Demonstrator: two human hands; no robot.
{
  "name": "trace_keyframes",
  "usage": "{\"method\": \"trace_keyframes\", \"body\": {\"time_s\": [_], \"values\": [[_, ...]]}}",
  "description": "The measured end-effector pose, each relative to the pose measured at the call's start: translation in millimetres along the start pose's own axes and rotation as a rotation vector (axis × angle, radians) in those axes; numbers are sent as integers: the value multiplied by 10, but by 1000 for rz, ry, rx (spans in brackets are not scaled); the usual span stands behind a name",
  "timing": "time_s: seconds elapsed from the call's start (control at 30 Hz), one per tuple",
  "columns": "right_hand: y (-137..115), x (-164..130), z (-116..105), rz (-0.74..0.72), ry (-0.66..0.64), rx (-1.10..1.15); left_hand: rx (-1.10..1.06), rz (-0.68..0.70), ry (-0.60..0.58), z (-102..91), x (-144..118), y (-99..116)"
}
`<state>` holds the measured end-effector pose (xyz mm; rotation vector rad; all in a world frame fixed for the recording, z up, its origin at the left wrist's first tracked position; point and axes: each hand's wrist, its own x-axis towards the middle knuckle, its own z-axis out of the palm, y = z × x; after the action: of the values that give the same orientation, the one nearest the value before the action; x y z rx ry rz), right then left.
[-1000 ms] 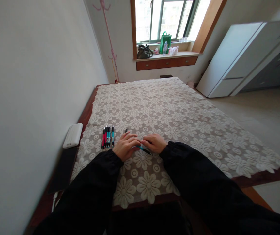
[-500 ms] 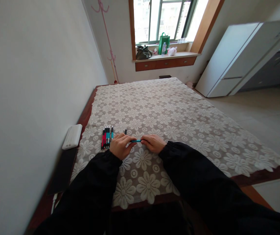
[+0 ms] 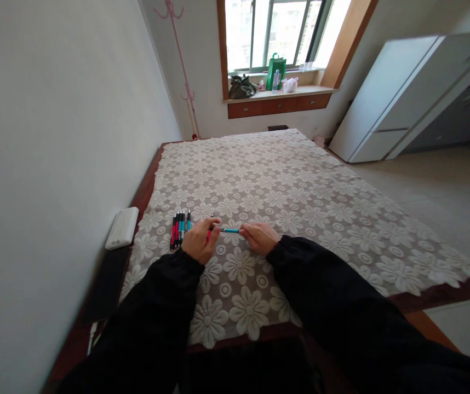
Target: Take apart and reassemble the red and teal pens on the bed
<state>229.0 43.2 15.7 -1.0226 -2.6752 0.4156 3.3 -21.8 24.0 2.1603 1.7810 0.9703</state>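
Observation:
My left hand [image 3: 199, 241] and my right hand [image 3: 259, 237] hold a teal pen [image 3: 230, 230] level between them, just above the floral lace tablecloth [image 3: 268, 191]. A red pen [image 3: 208, 235] is also tucked inside the left hand's fingers. My right hand pinches the teal pen's right end. A row of several red and teal pens [image 3: 179, 229] lies on the cloth just left of my left hand. Both arms wear black sleeves.
A white box [image 3: 122, 227] and a dark flat slab [image 3: 105, 282] sit at the table's left edge beside the wall. A white fridge [image 3: 399, 93] stands at the right. Bags [image 3: 276, 70] rest on the far window sill.
The hands have lifted the teal pen from a slant on the cloth to level between them, and the left hand has drawn apart from the right, showing a red pen in it.

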Motion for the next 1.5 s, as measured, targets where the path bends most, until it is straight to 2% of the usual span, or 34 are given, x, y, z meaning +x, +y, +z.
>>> {"method": "trace_keyframes", "body": {"time_s": [0.1,0.2,0.3,0.37,0.6,0.87,1.1,1.27,1.5], "values": [[26,-1,-6,106,56,3,-7,-152,30,-51,37,-83],[40,0,-1,161,82,8,72,-207,-51,-64,62,-130],[30,2,-4,172,71,14,147,-181,-142,-30,60,-142],[20,3,-11,158,54,18,156,-150,-161,2,53,-150],[12,-1,-16,115,38,33,94,3,-140,66,64,-210],[3,1,-28,103,25,44,91,96,-146,85,73,-244],[1,1,-33,101,17,41,75,66,-132,133,65,-260],[-7,0,-41,109,9,38,17,-28,-74,167,63,-276],[-4,0,-39,104,14,52,-4,-32,-97,144,59,-261]]}}
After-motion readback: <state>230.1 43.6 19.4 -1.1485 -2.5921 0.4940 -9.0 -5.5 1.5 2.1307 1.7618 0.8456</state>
